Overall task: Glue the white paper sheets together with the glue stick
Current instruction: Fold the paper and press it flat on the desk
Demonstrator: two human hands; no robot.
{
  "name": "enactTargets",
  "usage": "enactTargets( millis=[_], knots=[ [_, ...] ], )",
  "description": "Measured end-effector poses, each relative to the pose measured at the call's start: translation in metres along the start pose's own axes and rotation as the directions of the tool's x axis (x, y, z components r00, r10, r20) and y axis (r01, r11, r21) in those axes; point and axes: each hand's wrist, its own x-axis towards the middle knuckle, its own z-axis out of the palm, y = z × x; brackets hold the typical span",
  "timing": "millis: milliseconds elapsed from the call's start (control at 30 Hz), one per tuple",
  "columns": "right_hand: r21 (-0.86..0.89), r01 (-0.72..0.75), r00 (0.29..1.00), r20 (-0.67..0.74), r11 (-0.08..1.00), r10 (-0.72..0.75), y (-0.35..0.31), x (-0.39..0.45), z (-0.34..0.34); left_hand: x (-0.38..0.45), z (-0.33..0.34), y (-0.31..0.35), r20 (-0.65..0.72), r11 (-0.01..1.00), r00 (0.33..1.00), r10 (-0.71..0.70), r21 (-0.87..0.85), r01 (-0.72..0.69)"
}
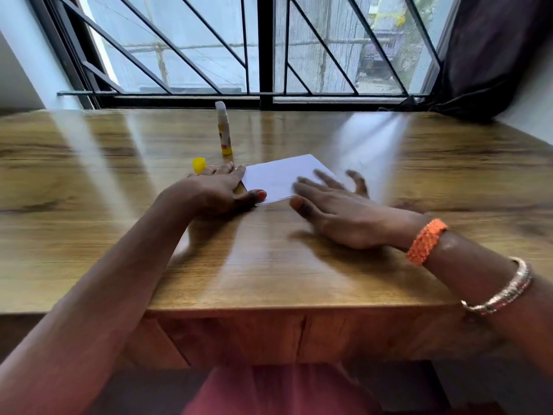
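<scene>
Two hands flat on the table, fingers straight, gripping nothing. White paper sheets lie stacked between them: left hand rests at the stack's left edge, thumb on its near corner; right hand, motion-blurred, lies with fingers spread over the right part. Glue stick stands upright, uncapped, just beyond the left hand's fingertips. Yellow cap sits by those fingertips, left of the stick.

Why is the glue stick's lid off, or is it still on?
Off. The glue stick stands upright with its white glue showing, and its yellow cap sits apart on the table.
</scene>
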Motion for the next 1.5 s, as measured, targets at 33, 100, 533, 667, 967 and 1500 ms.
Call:
enactTargets(
  millis=[33, 100, 533, 667, 967, 1500],
  knots=[
    [0.039, 0.056, 0.998, 0.015, 0.998, -0.057, -0.010, 0.007, 0.003, 0.002, 0.000, -0.001, 0.002, 1.000, 1.000, 0.004, 0.003, -0.004],
    [0.104, 0.127, 0.991, 0.039, 0.987, -0.131, -0.026, 0.027, 0.007, 0.004, 0.001, -0.002, 0.000, 1.000, 1.000, 0.019, 0.002, -0.019],
    [-0.034, -0.140, 0.987, 0.076, 0.990, 0.142, 0.013, 0.067, -0.009, 0.000, 0.004, 0.000, 0.010, 1.000, 1.000, -0.014, -0.007, 0.014],
    [0.015, 0.015, 0.996, 0.090, 1.000, -0.016, -0.020, 0.070, -0.003, 0.002, -0.001, 0.004, 0.034, 1.000, 0.999, -0.004, -0.002, 0.004],
    [0.047, 0.106, 0.984, 0.137, 0.993, -0.112, -0.021, 0.091, 0.001, -0.001, -0.010, 0.011, 0.068, 0.999, 0.997, -0.030, 0.015, 0.029],
    [-0.168, -0.186, 0.971, 0.116, 0.968, 0.207, 0.050, 0.087, -0.009, -0.005, -0.027, 0.021, 0.022, 0.988, 0.990, -0.140, -0.068, 0.141]
  ],
)
